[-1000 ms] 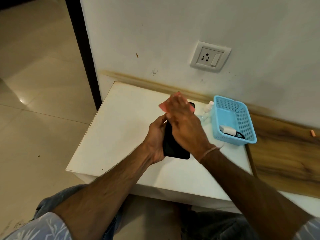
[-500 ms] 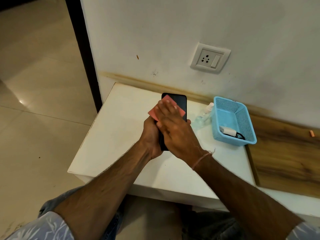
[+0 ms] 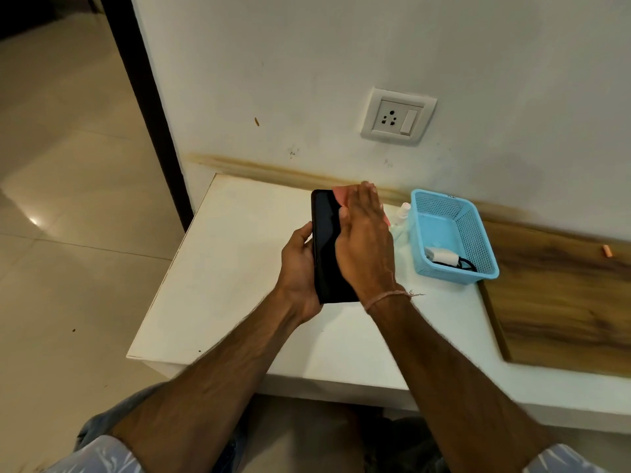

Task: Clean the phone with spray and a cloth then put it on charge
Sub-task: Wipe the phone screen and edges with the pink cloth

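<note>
Head view: left hand (image 3: 300, 268) curls round the phone (image 3: 326, 240) from its 7 o'clock side, steadying it screen-up over the table (image 3: 222, 285) for wiping. Right hand (image 3: 365, 240), fingers straight, presses the pink cloth (image 3: 339, 194) flat on the phone's 1 o'clock corner. Phone is black, glossy, screen dark. Spray bottle (image 3: 401, 216) and basket (image 3: 478, 240) with charger (image 3: 444, 257) wait at 3 o'clock, socket (image 3: 397, 116) at 1 o'clock, probably for charging.
</note>
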`<state>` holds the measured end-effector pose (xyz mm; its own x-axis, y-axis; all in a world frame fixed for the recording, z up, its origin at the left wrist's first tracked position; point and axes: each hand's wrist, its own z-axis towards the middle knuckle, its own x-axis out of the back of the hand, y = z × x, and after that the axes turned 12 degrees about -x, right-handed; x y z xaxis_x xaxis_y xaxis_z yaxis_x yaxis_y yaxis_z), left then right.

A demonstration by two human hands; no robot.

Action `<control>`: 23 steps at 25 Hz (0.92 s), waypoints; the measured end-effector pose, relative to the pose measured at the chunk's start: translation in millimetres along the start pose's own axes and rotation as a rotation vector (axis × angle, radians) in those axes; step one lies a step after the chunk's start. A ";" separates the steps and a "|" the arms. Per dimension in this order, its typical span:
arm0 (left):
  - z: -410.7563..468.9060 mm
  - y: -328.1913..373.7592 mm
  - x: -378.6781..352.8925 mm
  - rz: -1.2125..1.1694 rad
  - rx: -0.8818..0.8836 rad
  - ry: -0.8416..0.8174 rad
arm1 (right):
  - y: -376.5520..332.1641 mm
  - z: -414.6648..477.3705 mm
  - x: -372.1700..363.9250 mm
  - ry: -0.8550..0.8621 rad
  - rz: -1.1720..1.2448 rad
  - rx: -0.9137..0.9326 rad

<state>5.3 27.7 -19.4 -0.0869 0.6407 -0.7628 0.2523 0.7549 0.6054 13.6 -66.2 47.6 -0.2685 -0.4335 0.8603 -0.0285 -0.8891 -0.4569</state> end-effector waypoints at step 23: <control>3.6 -3.6 5.5 0.062 0.036 0.071 | -0.5 -7.1 -37.4 0.037 0.194 0.121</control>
<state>7.4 28.0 -26.7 -0.1376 0.6955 -0.7053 0.2938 0.7086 0.6415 16.9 -48.5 14.0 -0.2927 -0.5941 0.7493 0.1417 -0.8019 -0.5804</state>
